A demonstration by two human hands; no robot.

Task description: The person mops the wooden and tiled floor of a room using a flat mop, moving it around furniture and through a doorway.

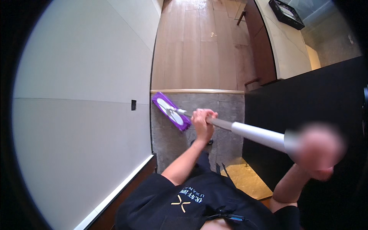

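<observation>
A flat mop with a purple pad (pixel 171 111) and a white oval plate lies on the grey tiled floor (pixel 230 106), angled, its far end close to the left wall. From the pad the mop pole (pixel 257 133) runs up to the right, grey low down and white higher up. My left hand (pixel 203 122) is closed around the grey part of the pole. At the pole's upper end is my right hand (pixel 319 151), wrapped around it; this area is blurred, so the fingers are not distinct.
A pale wall (pixel 86 72) with a small dark socket opening (pixel 133 105) stands at the left. A metal strip (pixel 198 91) divides grey tiles from wood-look flooring (pixel 198 57). Right are a black panel (pixel 287 106) and a marble-look counter (pixel 287 49) bearing a black tray (pixel 286 14).
</observation>
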